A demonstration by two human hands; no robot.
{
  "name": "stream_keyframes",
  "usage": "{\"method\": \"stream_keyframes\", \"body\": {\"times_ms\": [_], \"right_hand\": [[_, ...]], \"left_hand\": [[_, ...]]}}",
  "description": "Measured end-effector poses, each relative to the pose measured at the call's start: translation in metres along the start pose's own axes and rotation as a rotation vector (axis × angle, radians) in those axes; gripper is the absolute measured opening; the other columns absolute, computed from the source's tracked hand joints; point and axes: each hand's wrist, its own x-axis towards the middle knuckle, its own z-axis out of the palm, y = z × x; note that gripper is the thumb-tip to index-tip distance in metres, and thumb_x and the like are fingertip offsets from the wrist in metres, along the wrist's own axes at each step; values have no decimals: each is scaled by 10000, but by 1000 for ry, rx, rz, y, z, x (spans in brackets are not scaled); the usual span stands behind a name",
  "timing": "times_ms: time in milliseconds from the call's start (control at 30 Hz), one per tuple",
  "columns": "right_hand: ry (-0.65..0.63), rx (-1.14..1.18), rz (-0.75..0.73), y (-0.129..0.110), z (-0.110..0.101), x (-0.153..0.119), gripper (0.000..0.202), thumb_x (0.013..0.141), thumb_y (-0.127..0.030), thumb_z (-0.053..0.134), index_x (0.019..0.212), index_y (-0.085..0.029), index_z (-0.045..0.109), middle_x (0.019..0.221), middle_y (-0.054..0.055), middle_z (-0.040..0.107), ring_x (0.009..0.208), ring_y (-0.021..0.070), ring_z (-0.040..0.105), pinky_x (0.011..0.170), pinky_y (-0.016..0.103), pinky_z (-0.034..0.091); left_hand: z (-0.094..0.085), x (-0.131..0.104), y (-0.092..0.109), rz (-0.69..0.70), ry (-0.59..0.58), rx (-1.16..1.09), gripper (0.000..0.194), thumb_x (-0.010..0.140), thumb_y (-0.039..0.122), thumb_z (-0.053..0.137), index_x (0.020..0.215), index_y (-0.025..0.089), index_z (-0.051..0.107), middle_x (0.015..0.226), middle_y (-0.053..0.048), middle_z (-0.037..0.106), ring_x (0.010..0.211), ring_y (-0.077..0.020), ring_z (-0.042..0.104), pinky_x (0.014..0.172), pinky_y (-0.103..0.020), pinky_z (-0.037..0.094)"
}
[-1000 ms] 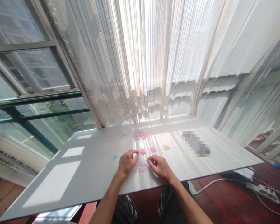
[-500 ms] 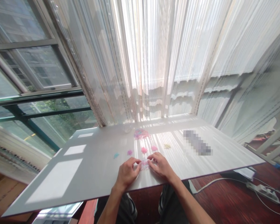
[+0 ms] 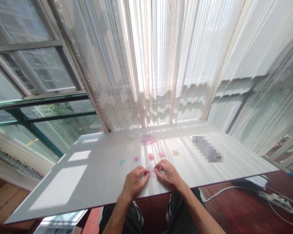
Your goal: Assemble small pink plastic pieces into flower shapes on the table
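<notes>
Pink bits (image 3: 151, 169) pinched between left hand (image 3: 134, 182), right hand (image 3: 168, 174), grip seemingly closed

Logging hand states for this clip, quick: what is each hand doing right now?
Left hand: fingers curled at the small pink pile; a grip cannot be told.
Right hand: fingers on the same pile; a grip cannot be told.

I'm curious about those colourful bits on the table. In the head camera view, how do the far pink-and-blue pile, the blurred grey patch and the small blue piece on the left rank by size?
1. Blurred grey patch
2. Pink-and-blue pile
3. Small blue piece
</notes>
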Motion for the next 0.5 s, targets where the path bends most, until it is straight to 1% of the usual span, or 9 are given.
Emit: {"method": "stream_keyframes", "body": {"times_ms": [200,300,400,500], "right_hand": [[1,54,-35,0,-2,-1,63,861,-186,630,866,-194,693,814,38,625,795,186,591,744,302,489],[-14,55,-69,1,-1,-2,64,833,-172,652,864,-212,692,809,31,616,801,187,591,740,299,488],[-35,21,-99,4,1,-3,104,788,-161,690,872,-223,697,829,31,621,816,193,596,753,307,489],[-67,-25,-115,7,3,-2,109,777,-169,704,878,-210,713,846,37,626,826,197,601,766,310,488]], "left_hand": [[1,0,-1,-2,11,-17,213,928,345,555,932,262,751,906,-18,730,774,-166,668,710,-260,475],[0,-1,-3,3,22,-18,238,939,366,533,925,261,746,896,-22,727,767,-164,664,703,-257,478],[-2,-3,-6,15,18,-8,214,930,345,543,926,265,741,900,-17,725,764,-159,665,692,-248,482],[-5,-6,-8,28,0,11,175,908,316,574,957,273,736,935,-14,721,799,-161,677,702,-244,489]]}}
